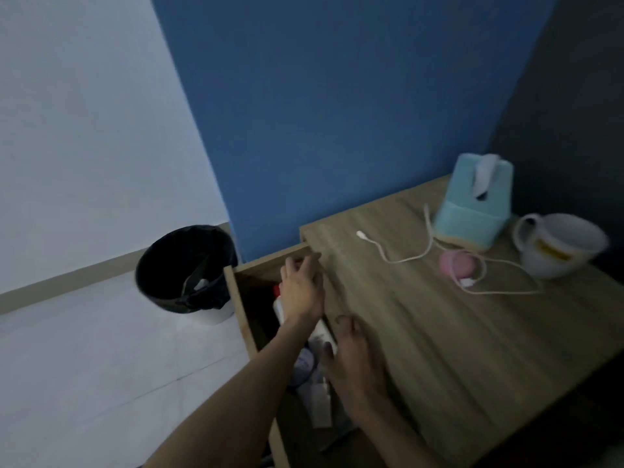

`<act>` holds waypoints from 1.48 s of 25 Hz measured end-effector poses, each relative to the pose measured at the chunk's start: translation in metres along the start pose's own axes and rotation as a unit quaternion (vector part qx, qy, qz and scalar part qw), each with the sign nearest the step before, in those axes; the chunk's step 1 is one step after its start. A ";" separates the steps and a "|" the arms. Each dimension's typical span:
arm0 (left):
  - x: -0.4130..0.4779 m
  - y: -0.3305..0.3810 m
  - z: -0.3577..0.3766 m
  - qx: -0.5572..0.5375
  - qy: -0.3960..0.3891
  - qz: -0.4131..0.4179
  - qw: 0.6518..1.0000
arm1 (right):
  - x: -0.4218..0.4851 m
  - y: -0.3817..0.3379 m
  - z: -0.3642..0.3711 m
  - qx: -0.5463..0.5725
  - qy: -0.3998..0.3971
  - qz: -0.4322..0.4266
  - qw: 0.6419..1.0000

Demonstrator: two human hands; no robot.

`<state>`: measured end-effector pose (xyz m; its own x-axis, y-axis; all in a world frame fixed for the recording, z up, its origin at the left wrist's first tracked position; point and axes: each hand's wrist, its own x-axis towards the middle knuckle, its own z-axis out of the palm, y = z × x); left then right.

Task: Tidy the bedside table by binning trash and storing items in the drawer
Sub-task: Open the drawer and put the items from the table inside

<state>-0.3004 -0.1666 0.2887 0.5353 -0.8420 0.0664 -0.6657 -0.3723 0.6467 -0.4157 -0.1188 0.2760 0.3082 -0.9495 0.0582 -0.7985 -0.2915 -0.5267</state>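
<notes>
Your left hand (301,292) reaches over the open drawer (241,309) at the bedside table's (439,332) nine o'clock side. Its fingers are bent near the edge of the top, but motion blur keeps you from telling whether they hold anything. Your right hand (354,363) lies at its five o'clock, fingers loosely spread and flat on the table edge, gripping nothing.

Your left wrist covers most of a white bottle with a red cap (277,304) in the drawer. Beyond it you can make out a white tube (325,336), a purplish round thing (304,363) and a pale box (319,405), all dim and smeared. The frame's bottom edge cuts off the drawer's near end.

On the top, toward two o'clock, stand a teal tissue box (472,204) and a white mug (560,244), with a white cable (398,255) looping past a pink round thing (454,261). The black-lined bin (184,268) stands on the floor at the drawer's nine o'clock, with a pale scrap inside.
</notes>
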 end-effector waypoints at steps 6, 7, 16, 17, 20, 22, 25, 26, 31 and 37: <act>-0.009 0.058 0.026 0.024 -0.136 0.144 0.980 | 0.027 0.053 -0.071 0.088 0.180 0.027 0.979; -0.012 0.063 0.032 0.030 -0.155 0.159 0.975 | 0.034 0.071 -0.085 0.076 0.191 0.054 0.977; -0.018 0.108 0.071 0.073 -0.316 0.185 0.928 | 0.080 0.160 -0.136 0.018 0.161 0.078 0.984; -0.017 0.110 0.073 0.079 -0.319 0.179 0.927 | 0.087 0.160 -0.134 0.018 0.152 0.060 0.986; -0.013 0.109 0.071 0.078 -0.313 0.186 0.928 | 0.105 0.154 -0.124 0.024 0.124 0.049 0.991; -0.009 0.106 0.070 0.067 -0.313 0.182 0.930 | 0.114 0.152 -0.116 0.004 0.112 0.061 0.992; -0.006 0.105 0.067 0.068 -0.318 0.178 0.929 | 0.122 0.154 -0.113 -0.025 0.084 0.083 0.993; -0.006 0.106 0.067 0.065 -0.321 0.178 0.928 | 0.123 0.154 -0.114 -0.033 0.071 0.093 0.993; -0.005 0.096 0.064 0.006 -0.326 0.171 0.930 | 0.120 0.146 -0.114 -0.018 0.058 0.099 0.993; -0.008 0.104 0.062 -0.216 -0.300 0.031 0.929 | 0.098 0.137 -0.118 0.192 0.049 0.029 0.980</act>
<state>-0.4063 -0.2225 0.3090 0.0303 -0.9709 -0.2375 -0.3454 -0.2331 0.9090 -0.5559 -0.2659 0.3092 0.2012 -0.9754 0.0901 -0.5546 -0.1893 -0.8103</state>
